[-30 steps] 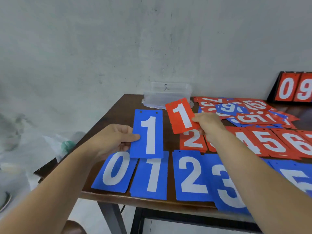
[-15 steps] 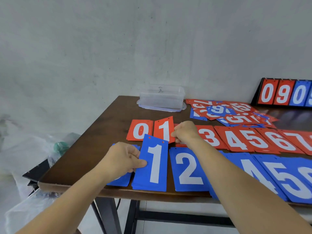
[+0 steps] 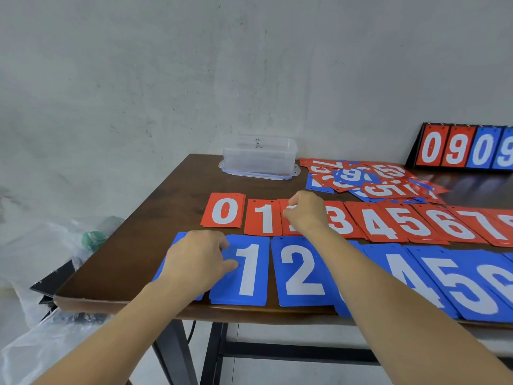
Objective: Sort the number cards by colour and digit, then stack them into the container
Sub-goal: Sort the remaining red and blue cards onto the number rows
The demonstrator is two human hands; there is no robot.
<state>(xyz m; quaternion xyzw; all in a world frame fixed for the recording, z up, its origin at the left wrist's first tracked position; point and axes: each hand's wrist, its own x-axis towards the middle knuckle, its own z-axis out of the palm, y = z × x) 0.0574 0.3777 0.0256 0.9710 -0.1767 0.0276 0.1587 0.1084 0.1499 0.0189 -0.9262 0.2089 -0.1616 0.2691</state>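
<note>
On the brown table (image 3: pixel 166 207) lie two rows of sorted piles, red digits behind and blue digits in front. The blue 1 card (image 3: pixel 249 270) lies flat on its pile. My left hand (image 3: pixel 200 262) covers the blue 0 pile and pinches the blue 1 card's left edge, thumb on top. On its own pile lies the red 1 card (image 3: pixel 263 218). My right hand (image 3: pixel 305 212) hovers with curled fingers over the red 2 pile, just right of the red 1 card. The clear plastic container (image 3: pixel 259 158) stands at the back by the wall.
A loose heap of unsorted red and blue cards (image 3: pixel 374 182) lies at the back right. A flip scoreboard (image 3: pixel 455 148) stands in the far right corner. Plastic bags (image 3: pixel 55 245) lie beyond the table's left edge. The blue row reaches the front edge.
Both 1 cards came down from the air onto their piles: the blue one with my left hand, the red one with my right. My right hand's fingers are off the red card.
</note>
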